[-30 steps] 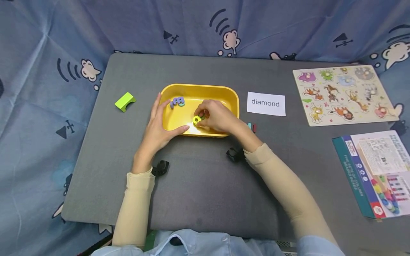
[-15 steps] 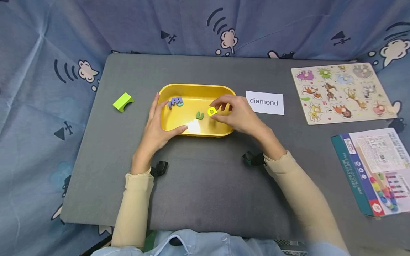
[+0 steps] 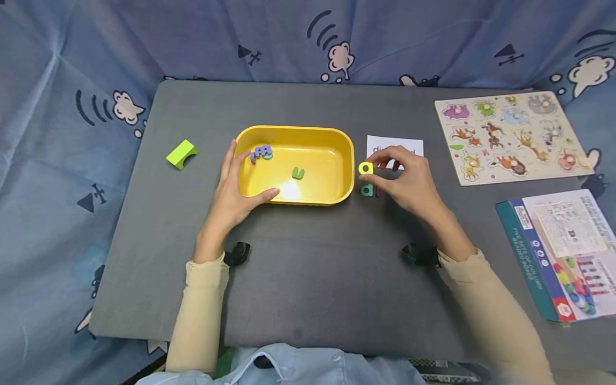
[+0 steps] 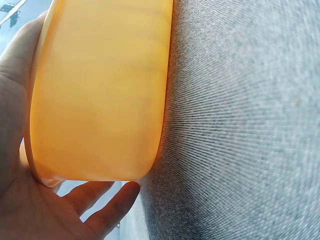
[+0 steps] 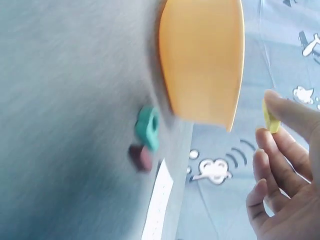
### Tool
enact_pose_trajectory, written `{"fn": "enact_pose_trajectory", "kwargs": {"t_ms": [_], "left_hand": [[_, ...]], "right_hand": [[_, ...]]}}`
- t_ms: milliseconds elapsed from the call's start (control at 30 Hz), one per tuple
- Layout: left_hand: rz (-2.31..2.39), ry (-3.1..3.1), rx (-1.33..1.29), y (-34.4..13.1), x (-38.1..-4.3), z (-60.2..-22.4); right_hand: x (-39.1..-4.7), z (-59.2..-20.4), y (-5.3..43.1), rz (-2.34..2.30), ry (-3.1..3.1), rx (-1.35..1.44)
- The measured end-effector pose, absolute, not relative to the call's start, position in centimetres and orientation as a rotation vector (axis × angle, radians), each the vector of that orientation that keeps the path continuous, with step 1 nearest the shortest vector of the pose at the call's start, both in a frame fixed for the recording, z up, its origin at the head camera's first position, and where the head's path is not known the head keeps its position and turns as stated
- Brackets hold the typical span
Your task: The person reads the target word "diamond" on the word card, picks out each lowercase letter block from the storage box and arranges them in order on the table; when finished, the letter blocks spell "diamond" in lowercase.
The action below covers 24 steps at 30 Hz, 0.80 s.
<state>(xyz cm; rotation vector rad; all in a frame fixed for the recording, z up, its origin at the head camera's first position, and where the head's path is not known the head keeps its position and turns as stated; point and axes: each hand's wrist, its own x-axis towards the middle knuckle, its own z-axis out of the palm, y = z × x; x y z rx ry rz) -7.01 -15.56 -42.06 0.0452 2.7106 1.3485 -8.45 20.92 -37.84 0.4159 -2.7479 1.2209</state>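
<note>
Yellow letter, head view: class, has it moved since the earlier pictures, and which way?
Yes, rightward: the yellow letter, in the right hand, has gone from inside the yellow tray to past its right edge.

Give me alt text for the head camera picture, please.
A person's right hand pinches a yellow letter beside a yellow tray, which the left hand holds. A green letter and purple letters lie inside; a teal letter and partly covered word card lie nearby.

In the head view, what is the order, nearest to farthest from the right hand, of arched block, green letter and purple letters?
From the right hand:
1. Green letter: near the tray's middle
2. Purple letters: tray's left end
3. Arched block: on the table, left of the tray
</note>
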Motion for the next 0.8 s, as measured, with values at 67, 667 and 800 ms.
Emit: {"fn": "enact_pose_trajectory", "kwargs": {"t_ms": [67,667,800], "left_hand": [[1.35,2.71,0.048,-15.6,-7.0,-42.1],[1.343,2.707,0.05,-15.7,-7.0,-41.9],[1.347,2.707,0.046,-15.7,-7.0,-41.9]], "right_hand": [[-8.1,-38.0,21.7,1.203,-2.747,0.376],[-6.7,-40.5,25.5,1.014,-2.995,0.126],[-6.7,-41.2,25.8,0.985,-3.04,0.138]]}}
